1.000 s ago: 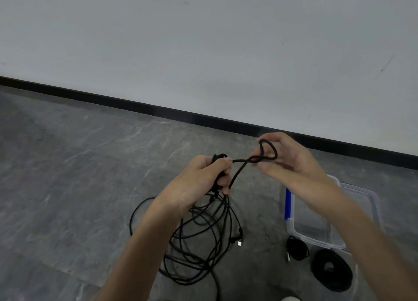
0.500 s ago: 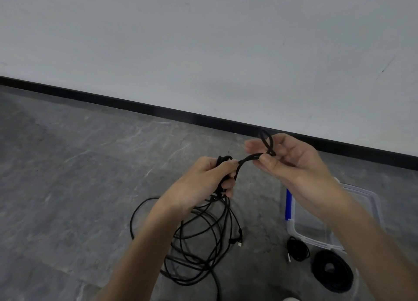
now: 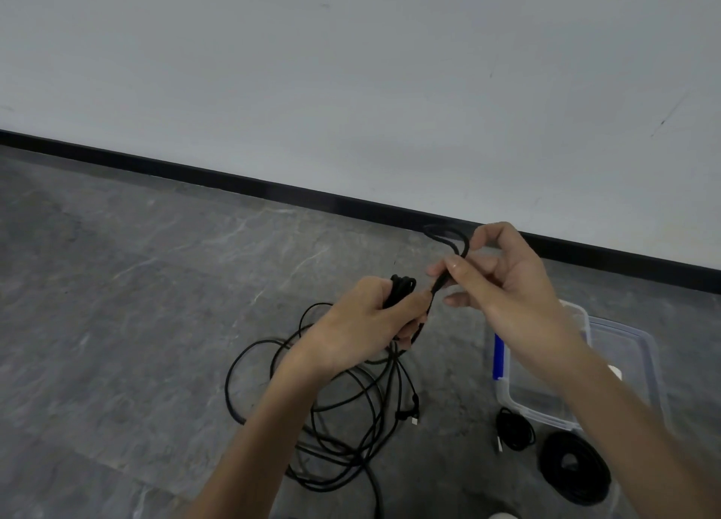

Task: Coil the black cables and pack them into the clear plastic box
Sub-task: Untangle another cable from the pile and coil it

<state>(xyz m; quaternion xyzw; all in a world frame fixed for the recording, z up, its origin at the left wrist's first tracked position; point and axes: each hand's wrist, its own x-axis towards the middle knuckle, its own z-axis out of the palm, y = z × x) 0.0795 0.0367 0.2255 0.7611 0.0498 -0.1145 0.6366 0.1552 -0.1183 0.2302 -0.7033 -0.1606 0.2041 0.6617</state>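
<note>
My left hand grips a bunch of black cable loops held above the floor. From that fist the rest of the black cable hangs down in loose tangled loops onto the grey floor. My right hand pinches a short doubled stretch of the same cable, and a small loop sticks up above its fingers. The clear plastic box, with a blue clip on its left side, stands on the floor under my right forearm. Two coiled black cables lie in front of it, a small coil and a bigger coil.
A white wall with a black skirting board runs across the back. The grey stone floor spreads out to the left. A small white object shows inside the box beside my forearm.
My right hand has swung its small cable loop up and a little to the left, closer to my left fist. My left hand has kept its grip on the bunch.
</note>
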